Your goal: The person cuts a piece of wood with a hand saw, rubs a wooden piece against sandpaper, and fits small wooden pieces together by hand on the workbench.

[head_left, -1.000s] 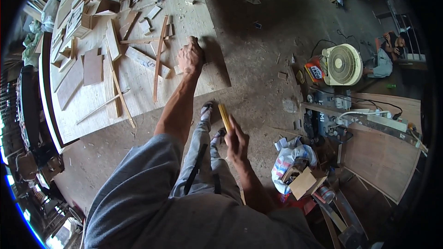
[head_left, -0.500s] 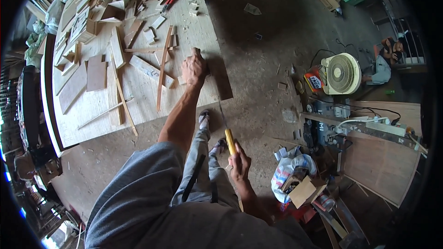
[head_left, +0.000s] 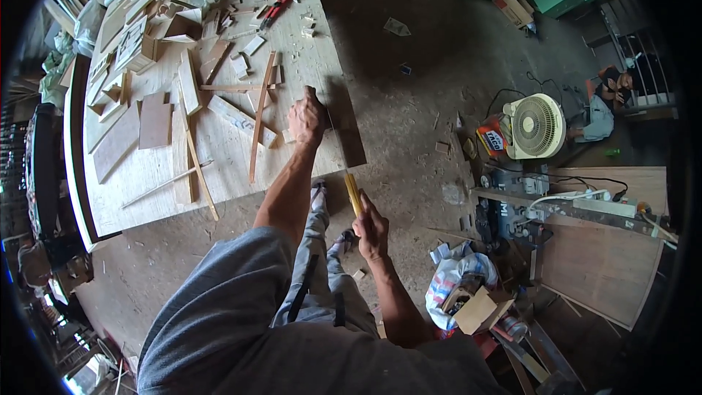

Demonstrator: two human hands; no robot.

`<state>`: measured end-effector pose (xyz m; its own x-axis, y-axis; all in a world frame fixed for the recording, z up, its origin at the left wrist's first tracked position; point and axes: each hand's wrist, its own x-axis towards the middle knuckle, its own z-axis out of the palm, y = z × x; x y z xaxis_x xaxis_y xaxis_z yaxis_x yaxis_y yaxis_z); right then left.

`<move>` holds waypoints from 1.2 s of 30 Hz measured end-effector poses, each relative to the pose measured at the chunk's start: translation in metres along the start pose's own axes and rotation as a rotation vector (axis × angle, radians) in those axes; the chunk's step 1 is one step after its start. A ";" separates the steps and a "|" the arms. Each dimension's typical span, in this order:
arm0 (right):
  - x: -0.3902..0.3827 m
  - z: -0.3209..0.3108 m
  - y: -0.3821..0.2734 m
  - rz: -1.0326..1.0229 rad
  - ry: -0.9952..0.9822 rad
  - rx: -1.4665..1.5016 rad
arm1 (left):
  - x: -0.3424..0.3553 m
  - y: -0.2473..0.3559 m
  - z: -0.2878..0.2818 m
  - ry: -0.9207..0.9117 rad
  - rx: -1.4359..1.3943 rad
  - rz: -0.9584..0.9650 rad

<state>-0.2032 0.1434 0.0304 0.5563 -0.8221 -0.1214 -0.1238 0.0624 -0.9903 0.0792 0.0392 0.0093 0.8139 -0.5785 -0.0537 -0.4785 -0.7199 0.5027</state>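
Observation:
My left hand (head_left: 306,118) is closed at the left edge of a dark brown board (head_left: 353,148) at the workbench's right edge; the fingers' undersides are hidden. In my right hand (head_left: 371,227), just off the bench's near corner, is a yellow-handled tool (head_left: 354,194), its fingers wrapped round the handle. A thin blade, like a handsaw seen edge-on, runs from the handle up over the board beside my left hand. Near my left hand lie a narrow reddish-brown strip (head_left: 261,121) and a pale wood block (head_left: 241,120).
The plywood workbench (head_left: 241,175) bears wood offcuts and red-handled pliers (head_left: 278,9). At right stand a cream fan (head_left: 537,124) and a seated person (head_left: 610,99). A striped sack (head_left: 446,289) and a cardboard box (head_left: 482,309) sit near my right side.
My right hand and the yellow handle have moved up and slightly left, the blade sliding further over the board beside my left hand. My left hand stays at the board.

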 end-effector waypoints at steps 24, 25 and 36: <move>0.048 -0.131 -0.123 -0.131 0.325 -0.324 | -0.020 0.005 0.001 -0.257 -0.220 0.469; 0.054 -0.138 -0.116 -0.096 0.308 -0.272 | -0.015 0.009 0.008 -0.248 -0.404 0.368; 0.260 -0.260 -0.128 -0.035 -0.304 0.109 | 0.008 0.060 -0.052 -0.248 -1.994 -0.231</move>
<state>-0.2564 -0.2255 0.1430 0.7807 -0.6190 -0.0853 -0.0210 0.1105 -0.9937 0.0741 0.0108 0.0839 0.6576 -0.7105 -0.2505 0.7091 0.4714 0.5245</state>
